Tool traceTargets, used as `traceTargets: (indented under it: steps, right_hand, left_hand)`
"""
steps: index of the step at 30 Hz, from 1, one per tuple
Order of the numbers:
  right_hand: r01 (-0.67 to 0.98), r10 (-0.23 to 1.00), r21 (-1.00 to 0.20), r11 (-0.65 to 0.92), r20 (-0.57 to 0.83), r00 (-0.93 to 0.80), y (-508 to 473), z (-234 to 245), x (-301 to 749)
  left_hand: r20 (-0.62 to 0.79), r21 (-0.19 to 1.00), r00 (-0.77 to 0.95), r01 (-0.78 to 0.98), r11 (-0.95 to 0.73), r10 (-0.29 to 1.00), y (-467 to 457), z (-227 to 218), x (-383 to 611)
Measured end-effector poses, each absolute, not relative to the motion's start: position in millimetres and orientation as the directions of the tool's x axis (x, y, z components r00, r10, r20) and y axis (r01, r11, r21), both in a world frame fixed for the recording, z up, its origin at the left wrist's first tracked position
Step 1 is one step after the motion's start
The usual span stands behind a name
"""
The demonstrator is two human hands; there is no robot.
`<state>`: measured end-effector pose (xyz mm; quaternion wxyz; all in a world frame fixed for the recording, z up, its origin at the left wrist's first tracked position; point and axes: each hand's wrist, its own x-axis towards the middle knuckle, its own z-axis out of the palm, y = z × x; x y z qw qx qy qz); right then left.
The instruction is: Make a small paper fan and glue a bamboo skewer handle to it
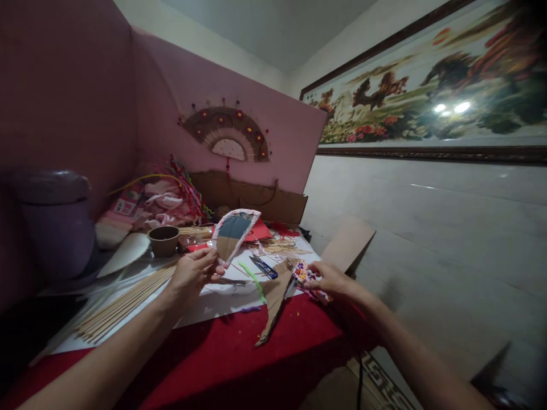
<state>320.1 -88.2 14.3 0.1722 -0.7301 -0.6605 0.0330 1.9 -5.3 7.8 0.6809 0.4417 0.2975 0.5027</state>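
My left hand is closed on the narrow end of a small fan-shaped panel, dark teal and brown with a white fuzzy edging, held upright above the table. My right hand pinches a piece of white cloth with red and purple flowers at the table's right edge. A long tapered cardboard strip lies between my hands on the red tablecloth. Blue thread snips and a green pipe cleaner lie near it.
A bundle of thin bamboo sticks lies on white paper at the left. A brown bowl, a purple lidded pot, pink craft materials and a cardboard box sit behind. A decorated fan hangs on the pink wall. A horse painting is at right.
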Motion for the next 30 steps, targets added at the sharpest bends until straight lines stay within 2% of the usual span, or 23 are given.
traceTargets:
  steps: [3, 8, 11, 13, 18, 25, 30]
  right_hand:
    - [0.952, 0.971, -0.293, -0.090, 0.185, 0.149, -95.8, -6.3, 321.5]
    - [0.940, 0.953, -0.337, 0.044, 0.296, 0.062, -96.5, -20.6, 327.0]
    - [0.928, 0.938, -0.368, 0.057, 0.339, 0.077, -96.0, -25.0, 331.8]
    - [0.912, 0.931, -0.408, 0.046, 0.347, 0.109, -96.3, -27.0, 331.9]
    - [0.890, 0.923, -0.457, 0.017, 0.348, 0.161, -98.0, -26.9, 326.8]
    - [0.925, 0.926, -0.378, 0.038, 0.361, 0.109, -96.7, -26.1, 327.4]
    - [0.918, 0.932, -0.394, 0.050, 0.349, 0.100, -96.2, -25.8, 325.8]
  left_hand:
    - [-0.008, 0.907, 0.356, -0.391, 0.156, 0.934, -6.1, 8.4, 9.6]
    - [-0.130, 0.925, 0.449, -0.265, 0.271, 0.884, -18.2, 22.9, 45.2]
    - [-0.157, 0.923, 0.493, -0.234, 0.304, 0.856, -26.3, 29.5, 78.1]
    - [-0.106, 0.939, 0.473, -0.242, 0.245, 0.874, -29.3, 26.7, 99.3]
    - [-0.085, 0.963, 0.374, -0.206, 0.172, 0.924, -30.1, -0.7, 127.1]
    - [-0.084, 0.972, 0.296, -0.186, 0.143, 0.951, -23.8, -12.2, 99.0]
    - [-0.080, 0.935, 0.413, -0.285, 0.212, 0.907, -25.8, -4.3, 113.6]
